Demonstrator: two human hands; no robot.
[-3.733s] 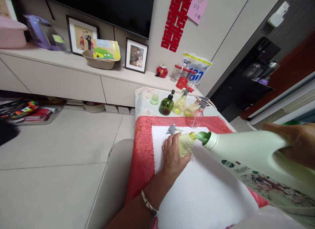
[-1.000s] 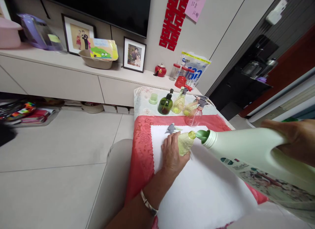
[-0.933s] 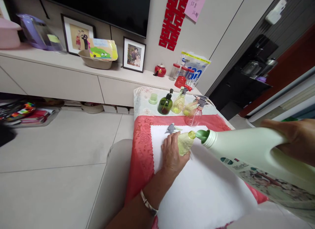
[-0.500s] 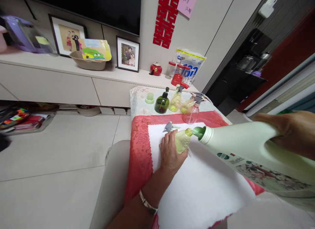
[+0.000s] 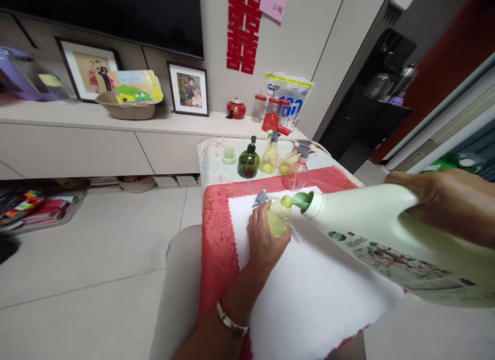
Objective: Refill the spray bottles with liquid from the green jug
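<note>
My left hand point(image 5: 265, 241) is wrapped round a small yellow see-through spray bottle point(image 5: 279, 219) with its head off, holding it over a white cloth point(image 5: 309, 288). From the right, my right hand point(image 5: 448, 200) grips the handle of a large pale green detergent jug point(image 5: 371, 215). The jug lies tipped on its side, its green pour spout point(image 5: 302, 200) right by the bottle's mouth. Whether liquid is flowing I cannot make out. Just behind my left fingers a grey spray head point(image 5: 261, 197) lies on the cloth.
Toward the table's back stand a dark green pump bottle point(image 5: 248, 161), a yellow spray bottle point(image 5: 269, 159), a pink clear spray bottle point(image 5: 296, 175) and a green cap point(image 5: 229, 155). A cabinet point(image 5: 170, 128) beyond holds red-lidded jars point(image 5: 259, 108) and a detergent bag point(image 5: 290, 94).
The view has turned slightly right, so everything sits further left. The jug's rear end appears a little higher. Both hands keep their holds, spout still by the bottle's mouth.
</note>
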